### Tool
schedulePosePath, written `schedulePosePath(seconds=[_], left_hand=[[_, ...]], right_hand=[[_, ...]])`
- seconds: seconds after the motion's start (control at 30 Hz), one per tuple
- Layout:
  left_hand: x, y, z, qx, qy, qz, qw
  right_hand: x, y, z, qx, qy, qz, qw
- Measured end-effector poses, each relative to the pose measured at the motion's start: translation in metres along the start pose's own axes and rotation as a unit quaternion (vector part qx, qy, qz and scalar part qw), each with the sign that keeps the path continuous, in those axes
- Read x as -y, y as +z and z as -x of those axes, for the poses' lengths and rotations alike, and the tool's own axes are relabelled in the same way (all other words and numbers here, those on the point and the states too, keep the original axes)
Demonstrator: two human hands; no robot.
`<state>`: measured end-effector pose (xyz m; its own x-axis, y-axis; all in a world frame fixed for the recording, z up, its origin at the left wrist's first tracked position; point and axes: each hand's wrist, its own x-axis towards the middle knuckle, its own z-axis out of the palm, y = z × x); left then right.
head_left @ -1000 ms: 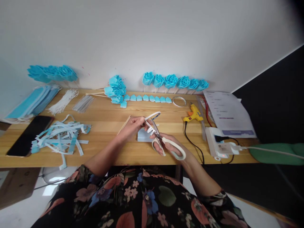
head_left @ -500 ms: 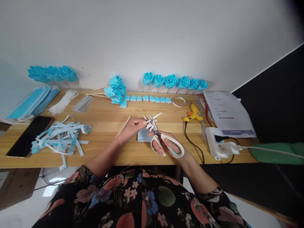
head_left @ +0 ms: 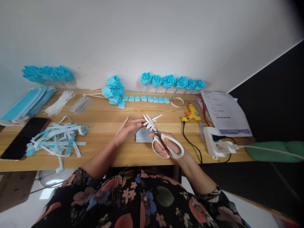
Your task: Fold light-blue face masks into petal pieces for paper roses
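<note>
Right hand [head_left: 173, 146] grips scissors [head_left: 157, 133]; white strips [head_left: 148, 124] sit between hands, at the blades [head_left: 149, 118]; left hand [head_left: 130, 130]: hold unclear.

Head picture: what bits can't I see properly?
In the head view:
- White strips: too small and jumbled to count, partly behind the scissors.
- Pale sheet: right part hidden by the right hand.
- Paper: print too small to read.
- Green thing: cut off by the right edge.

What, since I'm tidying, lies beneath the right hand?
The wooden table and part of a pale blue piece show around the right hand; what it and the scissors cover cannot be seen.
</note>
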<state>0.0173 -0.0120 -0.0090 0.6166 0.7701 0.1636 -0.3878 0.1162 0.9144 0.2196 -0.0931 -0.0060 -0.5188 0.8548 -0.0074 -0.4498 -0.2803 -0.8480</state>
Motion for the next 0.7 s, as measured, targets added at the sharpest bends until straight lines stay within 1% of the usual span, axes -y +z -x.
schedulePosePath(seconds=[0.07,0.2,0.3,0.37,0.43,0.53,0.6,0.7], left_hand=[[0.0,-0.001,0.0,0.005,-0.007,-0.002,1.0],[0.001,-0.004,0.0,-0.027,-0.019,-0.086,0.996],[0.002,-0.005,-0.001,-0.029,-0.025,-0.126,0.991],[0.002,-0.004,-0.002,-0.04,-0.027,-0.123,0.991],[0.001,-0.003,-0.003,-0.069,-0.043,-0.11,0.991],[0.001,-0.001,-0.005,-0.102,-0.056,-0.102,0.988],[0.0,0.0,-0.007,-0.113,-0.043,-0.094,0.988],[0.001,0.0,-0.01,-0.133,-0.025,-0.054,0.989]], right_hand=[[0.001,0.001,0.0,-0.001,-0.001,-0.001,1.0],[0.004,0.004,0.0,-0.016,0.01,0.018,1.0],[0.004,0.004,0.001,-0.026,0.022,0.03,0.999],[0.001,0.005,0.001,-0.033,0.026,0.039,0.998],[-0.002,0.008,0.001,-0.036,0.045,0.064,0.996],[-0.005,0.01,0.002,-0.016,0.084,0.123,0.989],[-0.006,0.008,0.004,-0.001,0.096,0.143,0.985],[-0.005,-0.003,0.01,0.005,0.088,0.137,0.987]])
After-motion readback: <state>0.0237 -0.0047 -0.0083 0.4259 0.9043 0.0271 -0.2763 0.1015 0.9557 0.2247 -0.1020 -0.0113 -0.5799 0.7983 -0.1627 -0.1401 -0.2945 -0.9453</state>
